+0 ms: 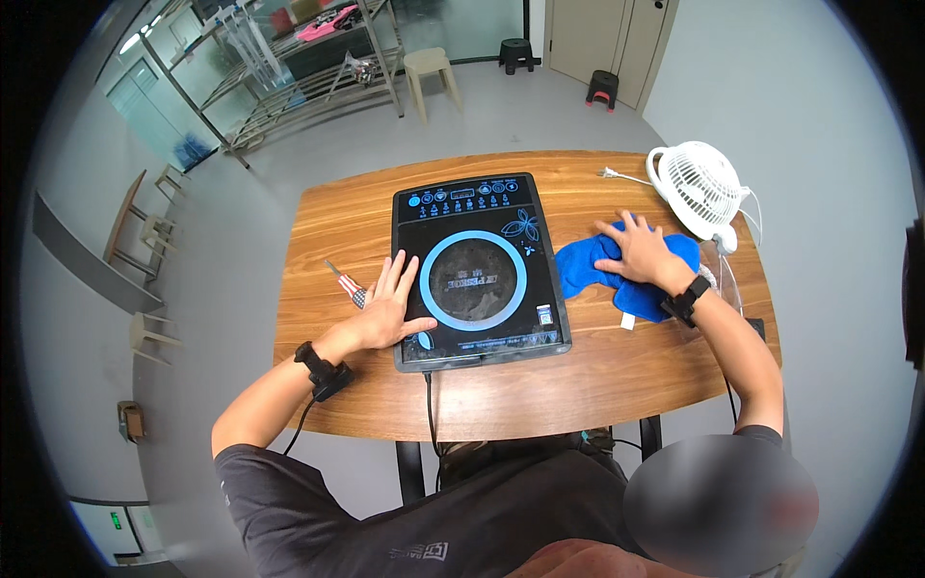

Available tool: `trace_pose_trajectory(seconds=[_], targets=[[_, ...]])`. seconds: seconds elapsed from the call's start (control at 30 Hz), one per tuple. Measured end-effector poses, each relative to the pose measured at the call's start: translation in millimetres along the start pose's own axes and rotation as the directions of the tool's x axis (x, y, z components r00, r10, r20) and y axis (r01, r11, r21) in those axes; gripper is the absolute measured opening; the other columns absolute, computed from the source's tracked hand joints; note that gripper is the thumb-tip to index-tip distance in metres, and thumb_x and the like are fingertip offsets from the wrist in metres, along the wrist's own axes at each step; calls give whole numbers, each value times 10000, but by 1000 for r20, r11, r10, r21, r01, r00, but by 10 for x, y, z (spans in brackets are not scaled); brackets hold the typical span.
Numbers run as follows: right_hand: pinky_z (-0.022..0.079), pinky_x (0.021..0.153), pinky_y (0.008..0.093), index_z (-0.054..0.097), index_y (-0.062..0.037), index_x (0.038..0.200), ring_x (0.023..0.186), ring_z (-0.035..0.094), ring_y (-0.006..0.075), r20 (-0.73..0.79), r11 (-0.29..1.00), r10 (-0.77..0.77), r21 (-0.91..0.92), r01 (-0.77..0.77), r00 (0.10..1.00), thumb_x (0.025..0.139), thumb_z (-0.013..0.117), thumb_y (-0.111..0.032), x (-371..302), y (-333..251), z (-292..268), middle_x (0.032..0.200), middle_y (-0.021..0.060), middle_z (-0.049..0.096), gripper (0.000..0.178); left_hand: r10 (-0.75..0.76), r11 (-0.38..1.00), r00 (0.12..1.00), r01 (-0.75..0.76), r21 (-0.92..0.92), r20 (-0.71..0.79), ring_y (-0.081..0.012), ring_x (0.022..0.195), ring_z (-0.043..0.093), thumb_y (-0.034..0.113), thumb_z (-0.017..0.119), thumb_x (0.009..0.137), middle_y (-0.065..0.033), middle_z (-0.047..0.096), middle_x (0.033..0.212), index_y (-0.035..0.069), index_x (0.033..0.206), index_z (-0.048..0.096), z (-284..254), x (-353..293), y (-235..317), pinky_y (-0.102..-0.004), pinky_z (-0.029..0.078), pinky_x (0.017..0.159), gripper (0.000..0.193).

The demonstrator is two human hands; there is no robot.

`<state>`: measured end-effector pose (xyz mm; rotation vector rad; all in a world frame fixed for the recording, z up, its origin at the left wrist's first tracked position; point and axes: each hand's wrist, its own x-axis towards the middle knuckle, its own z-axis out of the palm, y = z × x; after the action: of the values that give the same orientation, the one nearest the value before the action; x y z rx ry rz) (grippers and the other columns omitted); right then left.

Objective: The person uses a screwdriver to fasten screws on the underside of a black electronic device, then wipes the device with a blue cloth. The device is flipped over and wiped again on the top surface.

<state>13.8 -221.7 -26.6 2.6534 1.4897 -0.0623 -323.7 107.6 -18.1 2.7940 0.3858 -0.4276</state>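
Observation:
A black induction cooker (477,279) with a blue ring and a row of touch icons lies flat on the wooden table (337,222). My left hand (385,313) rests spread on its left edge, fingers apart. To the cooker's right, a crumpled blue cloth (578,267) with a small white tag touches or nearly touches its side. My right hand (638,252) lies over this cloth with fingers spread, pressing on it rather than closing round it. Beside my left hand is a screwdriver (349,287) with a flag-patterned handle, its shaft pointing away from me.
A white fan (699,183) lies at the table's far right, its plug (609,173) on the wood. The cooker's cord (430,409) drops over the near edge. Beyond the table stand a metal rack (289,96), a beige stool (430,69) and two dark stools (603,89).

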Motion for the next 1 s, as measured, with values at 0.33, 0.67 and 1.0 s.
trace_pose_trajectory(seconds=[0.33,0.67,1.0], targets=[[524,856,502,641,-45,1138,998,623,432,-406,933,93,355,63,909,931,650,-178,151,200,84,1081,222,595,246,43,998,999,-43,48,9,-541,1522,-48,651,544,963,-299,-148,1656,53,1629,-33,137,-14,-35,-612,171,1216,1065],[489,980,442,598,4,1215,1119,580,401,-466,769,-128,511,384,876,936,693,-223,741,-1239,-617,1190,240,552,372,43,994,999,-44,101,13,-564,1514,5,661,515,970,-334,-95,1648,21,1620,-13,66,-28,-22,-632,196,1203,1054],[446,1056,439,547,-149,1448,1278,510,310,-118,417,-830,519,747,545,938,700,-246,86,-1619,-453,1489,132,486,541,58,997,998,-57,59,-22,-566,1512,-13,679,522,956,-319,-103,1651,25,1620,-22,142,-23,-65,-636,176,1206,1080]])
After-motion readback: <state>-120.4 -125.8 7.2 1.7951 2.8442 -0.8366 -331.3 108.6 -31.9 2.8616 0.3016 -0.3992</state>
